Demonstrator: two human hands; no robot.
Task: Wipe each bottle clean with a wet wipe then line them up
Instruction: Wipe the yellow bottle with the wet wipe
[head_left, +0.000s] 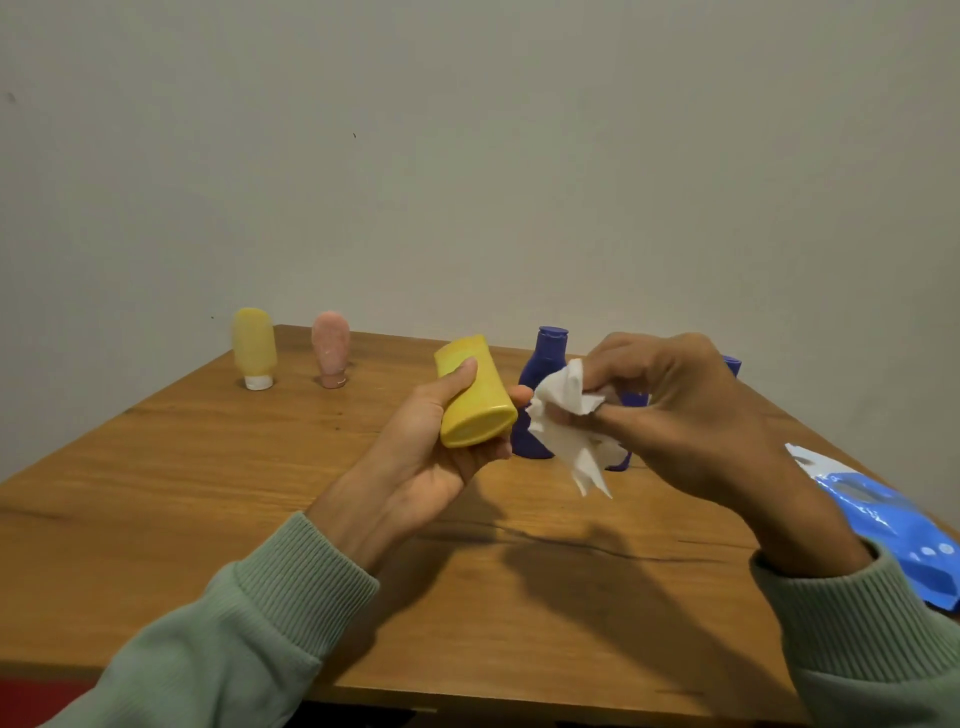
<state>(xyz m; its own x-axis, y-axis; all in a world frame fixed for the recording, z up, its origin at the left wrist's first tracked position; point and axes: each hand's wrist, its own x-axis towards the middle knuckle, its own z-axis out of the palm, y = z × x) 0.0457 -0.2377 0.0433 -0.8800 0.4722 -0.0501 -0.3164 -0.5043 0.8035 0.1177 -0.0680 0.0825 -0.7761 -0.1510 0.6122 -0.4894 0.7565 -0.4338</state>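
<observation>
Left hand (415, 462) grips yellow bottle (475, 397) mid-frame; right hand (675, 415) pinches crumpled wet wipe (566, 421) just beside it, above bench (208, 493).

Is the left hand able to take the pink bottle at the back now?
Probably not yet: the way across the table to the pink bottle looks free, but the left hand grips a yellow bottle.
</observation>
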